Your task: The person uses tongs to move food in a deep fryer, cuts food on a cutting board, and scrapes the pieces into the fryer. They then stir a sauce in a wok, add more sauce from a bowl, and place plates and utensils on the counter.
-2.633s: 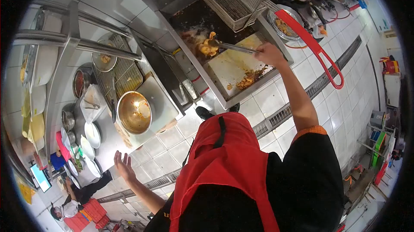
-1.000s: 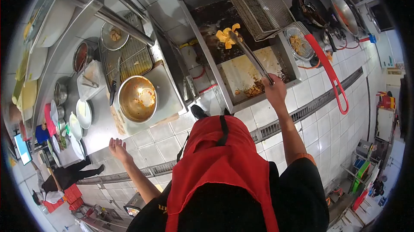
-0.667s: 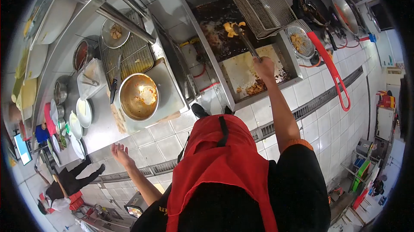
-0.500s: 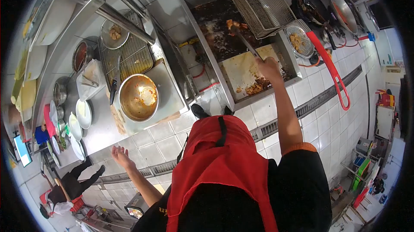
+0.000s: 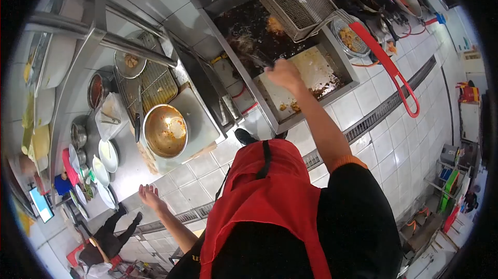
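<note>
My right hand [image 5: 285,75] is closed around metal tongs [image 5: 262,61], whose far end is blurred over the dark oil [image 5: 233,25] of the fryer. A golden clump of frying food [image 5: 275,25] floats in the oil, right of the tongs. Below my hand lies the fryer's pale, greasy ledge [image 5: 285,82], with fried crumbs [image 5: 289,107] along its near edge. A wire fryer basket [image 5: 293,1] sits at the back of the fryer. My left hand [image 5: 150,197] hangs open in the air, fingers loosely curled, below the counter's edge.
A stained metal bowl [image 5: 165,131] stands on the left counter beside a knife [image 5: 138,118] and a wire rack [image 5: 161,66]. The basket's red handle [image 5: 386,61] juts past a strainer of fried pieces [image 5: 353,39]. A co-worker [image 5: 98,250] is at lower left.
My right hand has swung left with the tongs, which now point left through the oil. The clump formerly at their tip now floats apart from them. The view has shifted slightly.
</note>
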Motion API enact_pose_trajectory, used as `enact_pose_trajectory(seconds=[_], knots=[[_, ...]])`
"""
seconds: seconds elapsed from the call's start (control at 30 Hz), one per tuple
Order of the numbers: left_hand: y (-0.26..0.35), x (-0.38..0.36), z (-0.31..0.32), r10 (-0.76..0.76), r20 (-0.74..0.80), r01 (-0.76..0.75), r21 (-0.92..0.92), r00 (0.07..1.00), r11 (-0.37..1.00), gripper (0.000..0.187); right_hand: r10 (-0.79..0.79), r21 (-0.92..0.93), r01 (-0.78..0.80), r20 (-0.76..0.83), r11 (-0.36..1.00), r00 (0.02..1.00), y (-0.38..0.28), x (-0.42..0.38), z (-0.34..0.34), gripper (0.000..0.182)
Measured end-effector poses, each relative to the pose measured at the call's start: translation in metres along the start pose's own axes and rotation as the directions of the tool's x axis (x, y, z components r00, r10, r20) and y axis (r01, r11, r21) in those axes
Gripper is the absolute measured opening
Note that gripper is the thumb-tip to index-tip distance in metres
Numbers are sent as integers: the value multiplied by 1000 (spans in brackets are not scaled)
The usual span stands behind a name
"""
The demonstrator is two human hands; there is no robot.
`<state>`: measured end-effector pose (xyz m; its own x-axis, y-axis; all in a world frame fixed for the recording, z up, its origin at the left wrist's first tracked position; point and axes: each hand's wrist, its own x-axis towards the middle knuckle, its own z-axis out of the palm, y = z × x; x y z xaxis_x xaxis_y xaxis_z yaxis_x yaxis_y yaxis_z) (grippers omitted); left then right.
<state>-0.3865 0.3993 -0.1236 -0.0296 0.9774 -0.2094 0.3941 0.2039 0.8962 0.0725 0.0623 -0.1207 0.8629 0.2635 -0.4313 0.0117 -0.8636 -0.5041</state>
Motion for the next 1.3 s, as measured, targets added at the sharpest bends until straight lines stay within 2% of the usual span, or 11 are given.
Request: enact_pose_trajectory(seconds=[0.23,0.37,0.57,0.63,0.77,0.83,1.0,1.07,1.1,1.17,1.3], knots=[[-4,-5,-29,-27,-46,29,33,999,999,39,-82,-264,97,70,960,994,-35,51,32,22],[-7,-5,-30,-46,-59,47,25,997,999,39,-111,-303,121,51,945,993,-25,43,21,23],[3,-12,-8,-57,-61,59,32,997,998,40,-123,-164,100,-137,981,983,31,17,0,25],[2,-9,-3,-51,-23,51,13,998,999,45,-61,5,64,-232,998,971,49,13,-3,28],[1,-5,1,-23,-12,23,16,1000,1000,45,-100,84,116,-173,990,980,78,4,-14,31],[2,-8,3,-22,-11,22,14,1000,1000,45,-54,244,64,-50,968,997,96,7,-13,34],[-2,-12,1,-41,-45,42,15,998,999,45,-99,415,109,-47,903,994,113,10,-12,33],[-7,-12,-1,-46,-33,46,11,998,999,44,-37,212,56,-94,976,995,103,11,-13,29],[-9,-11,-2,-45,-47,45,11,998,999,42,-40,210,59,-92,976,995,95,11,-9,29],[-11,-11,-4,-46,-50,47,2,998,999,42,-193,-220,108,-418,970,888,68,12,4,21],[-18,-6,-11,-53,-75,53,-11,996,999,40,-175,-315,68,-327,947,929,34,32,26,15]])
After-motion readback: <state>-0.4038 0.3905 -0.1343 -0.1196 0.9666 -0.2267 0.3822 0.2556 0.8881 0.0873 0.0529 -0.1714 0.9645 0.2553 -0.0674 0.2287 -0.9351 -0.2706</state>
